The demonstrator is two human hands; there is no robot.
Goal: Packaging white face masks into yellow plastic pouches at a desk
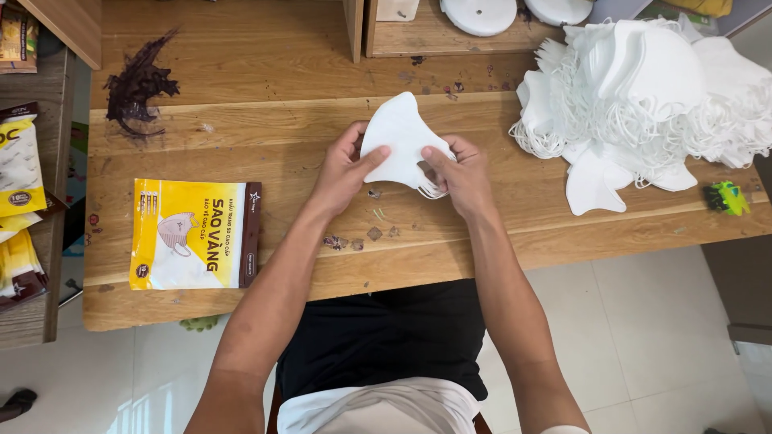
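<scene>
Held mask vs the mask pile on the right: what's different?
The held white mask is a single piece, lifted above the wooden table between the left hand and right hand; the mask pile is many pieces lying untouched on the table. The held mask looks folded flat, while the pile is heaped loosely with ear loops tangled at its edge. Both are white and of the same shape.

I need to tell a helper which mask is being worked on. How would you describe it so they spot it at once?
Look at the wooden table, near the middle of its front half. There the left hand and right hand hold one folded white mask up between them. Unlike the big pile of masks at the table's right end, it is single and gripped.
</scene>
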